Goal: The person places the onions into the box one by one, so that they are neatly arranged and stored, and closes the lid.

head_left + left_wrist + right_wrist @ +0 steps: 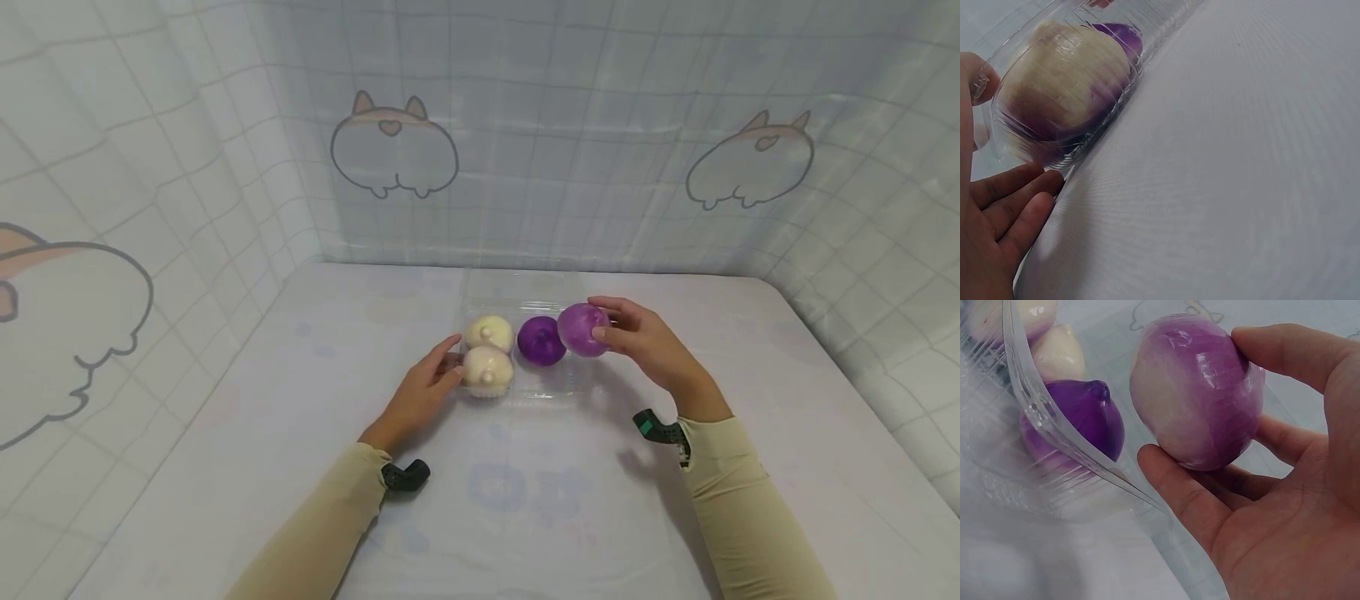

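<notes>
Here, the right hand (654,343) holds a probably slick onion (577,330), best gripped mid-body; the relaxed left hand (422,387) touches the box (551,383).

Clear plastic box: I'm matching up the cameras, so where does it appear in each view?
Head: the clear plastic box is near the middle, between the left hand and right hand.
Left wrist: upper left, running off the top edge.
Right wrist: left side, running off the left edge.
Shared landmark: a pale onion inside it.

Pale table (315,417), faint bluish prints (497,487), clear plastic container (555,383) on top
</notes>
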`<state>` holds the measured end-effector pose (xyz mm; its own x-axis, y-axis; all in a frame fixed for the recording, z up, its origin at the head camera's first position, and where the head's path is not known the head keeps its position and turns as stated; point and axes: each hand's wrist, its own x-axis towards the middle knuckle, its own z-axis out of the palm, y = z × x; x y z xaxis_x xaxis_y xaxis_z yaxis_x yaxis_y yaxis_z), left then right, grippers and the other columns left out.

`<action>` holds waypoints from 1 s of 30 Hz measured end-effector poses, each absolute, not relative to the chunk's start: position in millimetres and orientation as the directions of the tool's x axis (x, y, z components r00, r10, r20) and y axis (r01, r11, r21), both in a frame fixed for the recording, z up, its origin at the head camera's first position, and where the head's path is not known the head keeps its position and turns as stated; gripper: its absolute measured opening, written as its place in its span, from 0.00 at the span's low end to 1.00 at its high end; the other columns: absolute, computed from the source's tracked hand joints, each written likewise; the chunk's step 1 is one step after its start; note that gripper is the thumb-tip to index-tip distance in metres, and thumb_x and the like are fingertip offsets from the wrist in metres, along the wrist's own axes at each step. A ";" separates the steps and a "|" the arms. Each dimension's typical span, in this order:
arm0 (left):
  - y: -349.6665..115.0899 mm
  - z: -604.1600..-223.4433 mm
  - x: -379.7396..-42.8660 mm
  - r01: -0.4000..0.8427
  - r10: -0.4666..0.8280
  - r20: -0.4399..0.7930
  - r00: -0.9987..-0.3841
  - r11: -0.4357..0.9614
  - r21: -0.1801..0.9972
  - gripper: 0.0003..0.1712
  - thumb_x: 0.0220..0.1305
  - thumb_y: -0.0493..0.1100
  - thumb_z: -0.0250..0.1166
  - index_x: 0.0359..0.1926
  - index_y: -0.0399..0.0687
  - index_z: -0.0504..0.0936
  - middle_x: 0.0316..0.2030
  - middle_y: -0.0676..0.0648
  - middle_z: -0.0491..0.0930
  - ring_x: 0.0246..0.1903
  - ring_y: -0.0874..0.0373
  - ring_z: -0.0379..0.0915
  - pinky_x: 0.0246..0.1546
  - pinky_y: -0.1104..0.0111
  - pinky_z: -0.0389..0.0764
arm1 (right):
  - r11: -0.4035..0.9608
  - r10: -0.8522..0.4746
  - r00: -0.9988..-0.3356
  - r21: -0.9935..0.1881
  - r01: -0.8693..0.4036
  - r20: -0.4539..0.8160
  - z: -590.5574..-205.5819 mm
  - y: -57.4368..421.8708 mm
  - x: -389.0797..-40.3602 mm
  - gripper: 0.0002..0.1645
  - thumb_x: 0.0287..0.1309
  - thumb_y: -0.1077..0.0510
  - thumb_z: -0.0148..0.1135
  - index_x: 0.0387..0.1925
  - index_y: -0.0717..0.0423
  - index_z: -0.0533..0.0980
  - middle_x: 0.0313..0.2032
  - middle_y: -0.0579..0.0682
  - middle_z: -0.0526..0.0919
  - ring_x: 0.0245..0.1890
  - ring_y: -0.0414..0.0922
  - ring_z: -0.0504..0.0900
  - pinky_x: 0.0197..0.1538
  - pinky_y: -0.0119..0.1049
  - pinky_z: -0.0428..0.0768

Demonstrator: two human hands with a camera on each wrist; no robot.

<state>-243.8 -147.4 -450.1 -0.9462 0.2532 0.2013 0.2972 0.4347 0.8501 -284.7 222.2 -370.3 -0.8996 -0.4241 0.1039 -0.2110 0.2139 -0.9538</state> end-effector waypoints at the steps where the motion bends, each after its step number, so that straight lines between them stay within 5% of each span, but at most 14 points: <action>1: -147.1 -450.0 -243.9 0.301 0.255 0.204 -0.945 0.434 0.849 0.32 0.76 0.47 0.55 0.77 0.55 0.59 0.60 0.43 0.77 0.58 0.51 0.75 0.61 0.56 0.74 | 0.218 -0.424 -0.900 -0.953 -0.212 0.104 -370.5 222.2 -284.6 0.34 0.68 0.55 0.64 0.72 0.55 0.65 0.63 0.59 0.71 0.58 0.50 0.76 0.56 0.33 0.79; 30: -145.2 -447.1 -244.1 0.291 0.250 0.198 -0.948 0.424 0.857 0.31 0.76 0.47 0.55 0.76 0.55 0.60 0.59 0.43 0.77 0.56 0.51 0.77 0.60 0.56 0.76 | 0.274 -0.458 -0.880 -0.922 -0.275 0.126 -379.4 207.3 -277.1 0.35 0.61 0.56 0.71 0.68 0.53 0.70 0.63 0.54 0.74 0.60 0.54 0.75 0.55 0.35 0.80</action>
